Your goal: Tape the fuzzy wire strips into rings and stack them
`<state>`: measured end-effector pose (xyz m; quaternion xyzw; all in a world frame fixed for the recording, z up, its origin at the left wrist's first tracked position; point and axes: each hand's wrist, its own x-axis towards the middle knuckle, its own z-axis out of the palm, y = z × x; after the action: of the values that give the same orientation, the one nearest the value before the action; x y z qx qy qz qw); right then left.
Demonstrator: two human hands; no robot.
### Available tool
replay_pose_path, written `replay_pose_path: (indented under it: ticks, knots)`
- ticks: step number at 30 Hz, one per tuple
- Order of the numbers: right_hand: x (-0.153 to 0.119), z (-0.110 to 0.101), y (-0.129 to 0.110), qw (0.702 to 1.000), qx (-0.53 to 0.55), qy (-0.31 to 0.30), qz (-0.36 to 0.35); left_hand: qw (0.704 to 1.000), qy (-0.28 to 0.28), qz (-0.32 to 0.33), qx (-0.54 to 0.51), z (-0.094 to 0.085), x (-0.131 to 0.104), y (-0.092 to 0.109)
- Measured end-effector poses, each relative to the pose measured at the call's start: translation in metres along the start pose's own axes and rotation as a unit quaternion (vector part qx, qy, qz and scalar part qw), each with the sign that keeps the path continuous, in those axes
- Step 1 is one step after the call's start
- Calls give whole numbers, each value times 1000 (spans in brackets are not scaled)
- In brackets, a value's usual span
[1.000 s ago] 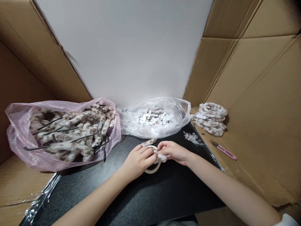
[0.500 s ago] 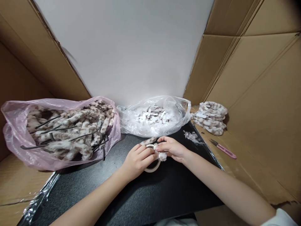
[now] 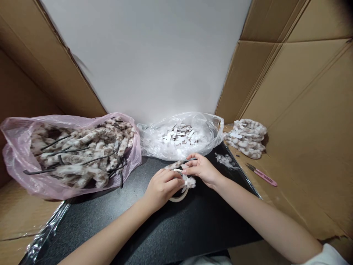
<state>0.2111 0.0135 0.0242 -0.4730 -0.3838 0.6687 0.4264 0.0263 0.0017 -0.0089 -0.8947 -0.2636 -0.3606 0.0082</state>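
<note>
Above the black table, my left hand [image 3: 164, 186] grips a fluffy brown-and-white furry strip [image 3: 190, 182], one end of which sticks out right of the fingers. Another furry length [image 3: 174, 165] shows behind the knuckles. A small white strip [image 3: 184, 178] lies across the fur by my left fingertips. My right hand [image 3: 202, 170] pinches at the upper end of this white piece with thumb and forefinger, the other fingers raised. Beneath both hands a roll of cream tape [image 3: 179, 198] lies flat, partly covered by the left hand.
A pink plastic bag [image 3: 19, 147] of furry strips with black ends stands at left. Behind sits a clear bag [image 3: 154, 145] with white tags. At right are bundled furry pieces [image 3: 249, 138], pink-handled thread snips [image 3: 264, 177] and fluff [image 3: 226, 161]. Cardboard walls [image 3: 311, 129] flank the table.
My right hand has lifted slightly away from the fur's end. More of the white strip now shows across the furry piece. My left hand has stayed nearly still.
</note>
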Motion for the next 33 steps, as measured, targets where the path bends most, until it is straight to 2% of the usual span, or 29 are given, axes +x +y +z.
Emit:
replay_pose_path:
  ticks: [4,7,10,13,18,21,22,24,26,29,31,33]
  knots:
    - [-5,-1,1,992,-88,3,-86,995,-11,-50,-84,1,-1,0]
    - [-11,1,3,976,-151,13,-155,975,-41,-124,-178,-2,2,3]
    - [-19,4,5,957,-192,12,-217,938,-71,-221,-257,-4,5,6]
    - [-26,7,6,938,-216,11,-272,891,-67,-305,-330,-3,5,7]
    - [-33,8,10,910,-254,29,-326,810,-15,-371,-454,4,4,9]
    - [-35,6,15,887,-275,34,-370,787,-13,-399,-471,6,4,11]
    - [-36,6,17,878,-284,31,-385,788,-14,-403,-465,6,4,12]
    - [-38,6,21,857,-303,28,-416,812,-16,-395,-429,4,6,14]
    - [-39,6,23,836,-323,25,-442,855,-42,-363,-369,0,8,18]
    - [-41,7,25,809,-345,29,-475,912,-107,-281,-278,-5,13,22]
    - [-41,7,27,795,-354,32,-490,929,-137,-245,-240,-7,15,23]
    - [-41,7,29,783,-363,31,-505,935,-155,-238,-210,-7,14,23]
